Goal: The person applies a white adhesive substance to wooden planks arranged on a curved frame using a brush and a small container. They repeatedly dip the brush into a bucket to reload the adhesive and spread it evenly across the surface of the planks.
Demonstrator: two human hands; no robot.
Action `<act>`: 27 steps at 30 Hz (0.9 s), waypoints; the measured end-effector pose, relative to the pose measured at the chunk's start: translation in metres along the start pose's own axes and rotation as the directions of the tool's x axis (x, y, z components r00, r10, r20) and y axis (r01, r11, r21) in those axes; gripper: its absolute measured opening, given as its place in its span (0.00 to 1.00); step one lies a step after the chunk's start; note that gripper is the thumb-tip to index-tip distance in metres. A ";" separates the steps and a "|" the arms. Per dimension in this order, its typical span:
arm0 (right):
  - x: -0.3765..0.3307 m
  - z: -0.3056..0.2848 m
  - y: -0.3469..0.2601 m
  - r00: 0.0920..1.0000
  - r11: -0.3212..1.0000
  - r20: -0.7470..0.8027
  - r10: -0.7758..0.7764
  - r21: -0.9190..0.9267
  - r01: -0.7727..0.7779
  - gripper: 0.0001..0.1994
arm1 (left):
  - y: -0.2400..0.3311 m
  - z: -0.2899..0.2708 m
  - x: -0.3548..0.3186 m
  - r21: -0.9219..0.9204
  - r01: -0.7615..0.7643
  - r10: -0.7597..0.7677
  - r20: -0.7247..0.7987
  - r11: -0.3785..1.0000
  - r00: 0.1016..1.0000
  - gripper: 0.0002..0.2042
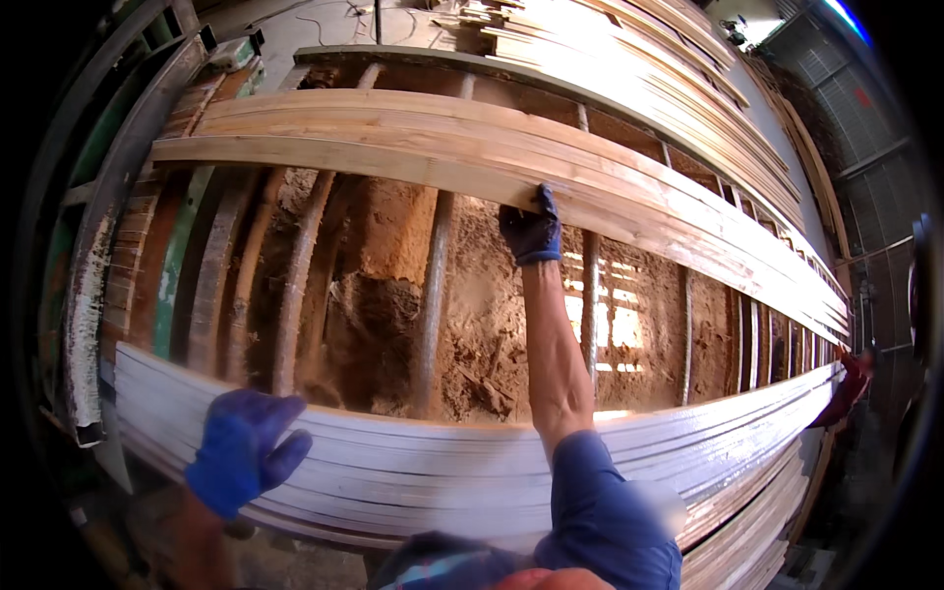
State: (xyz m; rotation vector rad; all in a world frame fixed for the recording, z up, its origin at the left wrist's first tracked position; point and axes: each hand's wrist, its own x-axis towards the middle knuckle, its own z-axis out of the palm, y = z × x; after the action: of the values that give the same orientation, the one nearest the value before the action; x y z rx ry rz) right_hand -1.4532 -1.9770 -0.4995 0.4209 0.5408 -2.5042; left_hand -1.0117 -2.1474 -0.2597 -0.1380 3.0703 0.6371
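My right hand, in a dark blue glove, reaches forward and grips the near edge of a group of long pale wooden planks lying across metal rollers. My left hand, in a brighter blue glove, rests with fingers spread on the top of a near stack of long grey-white boards. That hand holds nothing. My right forearm is bare, with a blue sleeve at the elbow.
Rusty roller bars span a pit of sawdust between the two stacks. More planks are piled at the far top. A red-gloved hand of another person touches the near stack at far right. A metal frame borders the left.
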 end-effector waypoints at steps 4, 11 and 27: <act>-0.020 -0.027 0.003 0.999 0.997 -0.002 0.034 -0.064 -0.034 0.07 | -0.002 0.011 -0.017 -0.021 -0.004 0.004 -0.022 1.000 1.000 0.18; -0.057 -0.038 0.011 0.991 0.981 0.113 0.066 0.174 -0.085 0.04 | 0.002 0.022 -0.061 -0.037 0.046 -0.048 -0.067 0.998 0.997 0.15; -0.194 -0.101 -0.008 0.857 0.656 -0.394 0.333 -0.557 -0.510 0.21 | 0.011 0.023 -0.127 -0.097 0.158 -0.166 -0.081 0.983 0.983 0.18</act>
State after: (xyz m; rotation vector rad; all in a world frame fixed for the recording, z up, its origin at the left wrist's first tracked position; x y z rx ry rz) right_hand -1.2828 -1.8398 -0.5081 0.5240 1.2091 -1.6645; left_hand -0.8869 -2.1177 -0.2737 -0.4232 3.0706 0.7802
